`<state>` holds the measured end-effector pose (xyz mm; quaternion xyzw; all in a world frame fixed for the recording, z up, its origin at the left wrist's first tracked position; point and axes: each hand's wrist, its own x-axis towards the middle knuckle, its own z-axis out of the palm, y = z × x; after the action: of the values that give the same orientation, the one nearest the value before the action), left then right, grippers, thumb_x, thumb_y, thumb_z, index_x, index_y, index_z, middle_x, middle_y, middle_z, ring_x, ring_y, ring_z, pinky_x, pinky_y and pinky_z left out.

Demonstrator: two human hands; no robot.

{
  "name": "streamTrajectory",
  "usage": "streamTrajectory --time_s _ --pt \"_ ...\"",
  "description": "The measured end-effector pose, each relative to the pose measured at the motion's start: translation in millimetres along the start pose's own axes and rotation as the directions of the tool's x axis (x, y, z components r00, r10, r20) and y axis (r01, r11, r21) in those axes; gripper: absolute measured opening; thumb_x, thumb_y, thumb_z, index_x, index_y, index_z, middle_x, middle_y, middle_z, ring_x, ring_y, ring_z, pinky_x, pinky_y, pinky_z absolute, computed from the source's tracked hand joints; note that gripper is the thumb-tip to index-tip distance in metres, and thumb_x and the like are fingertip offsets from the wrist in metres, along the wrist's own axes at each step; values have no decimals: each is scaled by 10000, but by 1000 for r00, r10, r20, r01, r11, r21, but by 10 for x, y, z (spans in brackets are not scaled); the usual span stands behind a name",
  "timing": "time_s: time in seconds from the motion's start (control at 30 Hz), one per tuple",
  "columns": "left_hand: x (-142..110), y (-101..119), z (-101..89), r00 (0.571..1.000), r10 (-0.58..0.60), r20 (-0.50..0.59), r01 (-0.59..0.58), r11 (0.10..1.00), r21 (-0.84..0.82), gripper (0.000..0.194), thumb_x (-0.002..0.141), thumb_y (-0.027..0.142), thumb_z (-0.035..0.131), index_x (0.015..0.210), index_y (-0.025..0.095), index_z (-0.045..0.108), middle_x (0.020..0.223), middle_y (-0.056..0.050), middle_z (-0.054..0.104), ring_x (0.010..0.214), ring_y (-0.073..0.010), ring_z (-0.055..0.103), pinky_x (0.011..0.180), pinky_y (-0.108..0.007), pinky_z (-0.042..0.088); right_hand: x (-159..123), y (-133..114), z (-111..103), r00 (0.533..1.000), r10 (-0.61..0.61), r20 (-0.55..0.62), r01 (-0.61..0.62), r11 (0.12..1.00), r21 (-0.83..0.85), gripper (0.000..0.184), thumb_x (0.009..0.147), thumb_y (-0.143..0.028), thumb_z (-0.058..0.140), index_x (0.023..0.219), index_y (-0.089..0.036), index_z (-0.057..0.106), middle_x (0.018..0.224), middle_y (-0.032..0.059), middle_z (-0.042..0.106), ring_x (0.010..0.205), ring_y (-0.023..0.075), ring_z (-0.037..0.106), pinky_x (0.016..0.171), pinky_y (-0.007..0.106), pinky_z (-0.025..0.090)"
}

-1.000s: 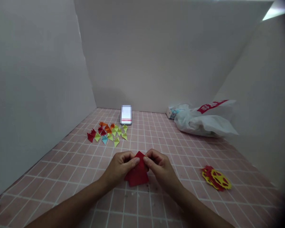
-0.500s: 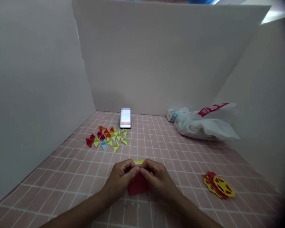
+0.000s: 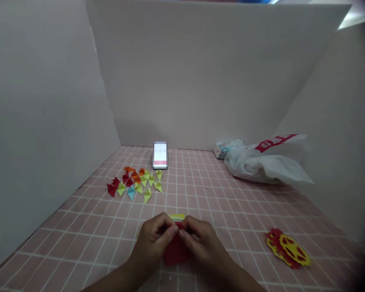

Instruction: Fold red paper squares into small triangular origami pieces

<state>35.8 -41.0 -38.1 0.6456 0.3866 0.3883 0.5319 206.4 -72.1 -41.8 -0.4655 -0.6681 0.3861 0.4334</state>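
A sheet of red paper (image 3: pixel 177 252) is pinched between my two hands low in the middle of the view. My left hand (image 3: pixel 154 239) grips its upper edge from the left, thumb and fingertips pressed together. From the right, my right hand (image 3: pixel 199 239) does the same, the two thumb tips almost touching. Just beyond the fingers, yellow and pale paper edges (image 3: pixel 177 217) show; the hands hide where these meet the red sheet. Farther back on the left lie several small folded paper pieces (image 3: pixel 147 195) in red, orange, yellow and light blue.
A lit phone (image 3: pixel 160 155) leans near the back wall. At the back right lies a white plastic bag (image 3: pixel 267 164) beside a small box (image 3: pixel 220 150). Red and yellow paper cut-outs (image 3: pixel 288 248) rest at the right. White panels enclose the pink tiled surface (image 3: pixel 197 194).
The view has tilted a little, so everything on the table sits slightly lower in the picture. Both hands keep their pinch on the red paper, with only slight finger movement.
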Motion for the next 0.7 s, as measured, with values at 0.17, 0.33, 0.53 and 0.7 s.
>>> streamTrajectory --time_s 0.17,0.33,0.53,0.7 --pt "-30 -9 10 998 2 -64 -1 1000 13 276 863 395 607 707 167 608 669 -17 595 612 -143 535 570 -232 410 -10 15 2 1000 24 16 -24 1000 2 254 930 -315 515 713 -184 520 692 5 555 637 130 490 598 246 361" --pt "13 28 -32 994 113 1 -112 982 150 216 869 304 605 700 171 630 689 -20 604 656 -148 560 631 -242 419 -9 22 -28 994 -84 75 96 982 -164 237 966 -282 456 759 -186 518 741 32 601 669 146 537 635 265 374" --pt "1 -5 -10 999 27 -28 -25 996 83 265 901 379 567 738 172 597 696 -14 569 626 -142 524 580 -236 412 7 60 -4 997 9 -70 -11 1000 -23 241 961 -325 478 780 -182 548 712 10 570 648 135 515 617 255 380" --pt "-28 -38 11 1000 18 -8 -18 1000 22 262 909 398 577 777 174 609 718 -20 596 648 -145 546 590 -230 428 17 33 7 997 79 2 -79 992 96 229 900 -346 565 747 -175 578 709 10 591 648 136 515 605 252 388"
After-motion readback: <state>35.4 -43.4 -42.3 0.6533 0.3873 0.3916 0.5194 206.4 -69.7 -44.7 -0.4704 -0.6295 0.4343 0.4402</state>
